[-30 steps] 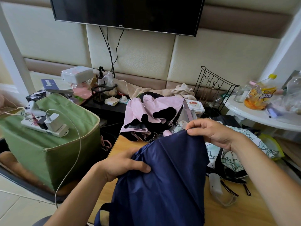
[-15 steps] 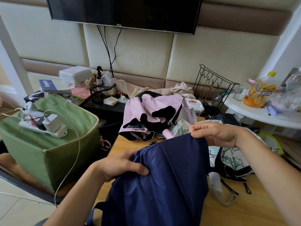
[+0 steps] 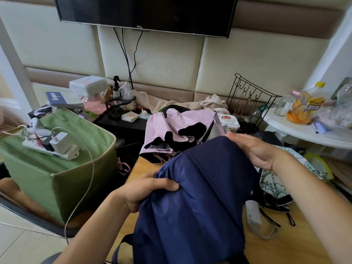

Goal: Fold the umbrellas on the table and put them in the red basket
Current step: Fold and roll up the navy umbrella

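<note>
Since the last frame the right hand [image 3: 255,149] has slid a bit right and flattened out on the top edge of the navy umbrella [image 3: 196,202]; the left hand [image 3: 144,189] has hardly shifted. Navy umbrella sits between both hands, held up over the near edge of the wooden worktop [image 3: 282,248], canopy bunched and loose. Long axis runs near-to-far, top end pointing away toward the wall, lower end out of view at the bottom. Left hand grips the canopy's left edge, thumb over the cloth, fingers curled under it. Right hand is at the far right corner, fingers mostly straight and together, lying on the fabric; whether the thumb pinches underneath, cannot tell. Pink-and-black umbrella [image 3: 177,130] lies unfolded just behind the navy one at the worktop's far end. White patterned umbrella [image 3: 276,183] lies to the right, partly under the right forearm. Green fabric box [image 3: 62,178] stands left of the worktop.
</note>
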